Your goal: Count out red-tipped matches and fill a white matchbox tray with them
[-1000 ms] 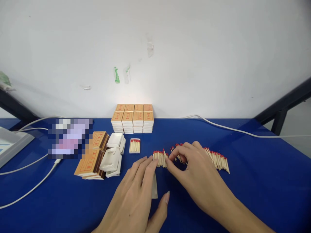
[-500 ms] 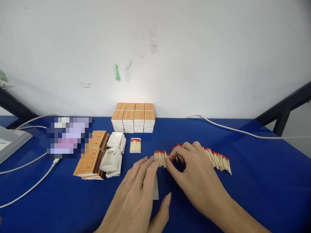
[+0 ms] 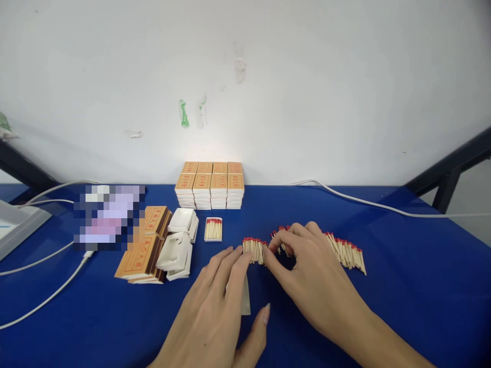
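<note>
A small row of red-tipped matches [image 3: 253, 249] lies on the blue table between my two hands. My left hand [image 3: 213, 301] is flat with fingers stretched and thumb apart, its fingertips touching the row's left side. At the row's right edge, my right hand [image 3: 307, 271] has thumb and forefinger pinched together on matches; the fingers partly cover them. More matches [image 3: 349, 252] spread behind and right of that hand. A pale flat piece [image 3: 246, 300] shows partly from under my left hand. Just beyond stands a white matchbox tray [image 3: 213, 239] filled with matches.
Stacked orange matchboxes [image 3: 209, 191] stand against the wall. To the left are empty white trays [image 3: 175, 251], orange matchbox sleeves [image 3: 140, 256], a blurred-out phone-like object [image 3: 115, 212] and a white cable [image 3: 49, 305]. Another cable [image 3: 368, 207] runs along the back right.
My right thumb and forefinger have shifted slightly right, and the matches at the row's right end stand more even. My left hand has stayed in place.
</note>
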A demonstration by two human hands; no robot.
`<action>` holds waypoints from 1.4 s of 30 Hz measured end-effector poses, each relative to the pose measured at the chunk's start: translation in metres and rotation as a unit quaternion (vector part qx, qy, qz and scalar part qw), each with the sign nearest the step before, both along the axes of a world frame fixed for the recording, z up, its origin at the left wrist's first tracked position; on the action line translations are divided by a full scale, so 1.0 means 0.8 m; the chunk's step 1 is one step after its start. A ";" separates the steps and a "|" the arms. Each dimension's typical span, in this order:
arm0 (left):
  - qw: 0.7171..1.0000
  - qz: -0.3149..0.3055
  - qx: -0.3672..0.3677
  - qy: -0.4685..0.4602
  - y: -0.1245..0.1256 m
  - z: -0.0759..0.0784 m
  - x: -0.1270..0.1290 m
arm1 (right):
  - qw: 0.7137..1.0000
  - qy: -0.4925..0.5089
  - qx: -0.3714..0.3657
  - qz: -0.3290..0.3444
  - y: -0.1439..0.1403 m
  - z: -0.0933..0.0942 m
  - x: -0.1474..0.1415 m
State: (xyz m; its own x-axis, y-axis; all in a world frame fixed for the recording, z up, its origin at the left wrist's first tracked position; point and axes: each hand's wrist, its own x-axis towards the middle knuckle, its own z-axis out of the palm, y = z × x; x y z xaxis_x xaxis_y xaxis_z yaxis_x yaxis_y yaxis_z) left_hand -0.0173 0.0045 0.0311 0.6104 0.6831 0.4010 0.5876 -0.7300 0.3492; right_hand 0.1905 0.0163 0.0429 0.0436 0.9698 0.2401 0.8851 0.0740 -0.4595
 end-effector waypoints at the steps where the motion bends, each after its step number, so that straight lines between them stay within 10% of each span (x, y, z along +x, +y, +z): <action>1: 1.000 -0.001 0.003 0.001 -0.001 0.000 0.000 | 1.000 0.001 -0.002 0.000 0.000 0.000 0.001; 14: 1.000 -0.003 -0.002 0.007 0.001 -0.001 -0.001 | 0.999 0.034 -0.035 -0.001 0.002 0.009 0.007; 25: 1.000 0.003 0.019 0.007 0.000 -0.004 -0.001 | 0.977 -0.196 0.072 -0.035 0.002 -0.003 0.016; 42: 1.000 0.004 0.014 0.002 0.000 -0.003 -0.001 | 0.991 -0.118 0.041 -0.047 0.001 0.006 0.013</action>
State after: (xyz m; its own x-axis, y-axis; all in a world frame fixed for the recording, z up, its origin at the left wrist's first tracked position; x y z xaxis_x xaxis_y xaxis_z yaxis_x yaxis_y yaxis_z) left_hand -0.0178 0.0042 0.0288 0.6062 0.6769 0.4176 0.5954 -0.7343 0.3260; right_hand 0.2011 0.0171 0.0478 0.0659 0.9412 0.3314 0.9718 0.0148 -0.2352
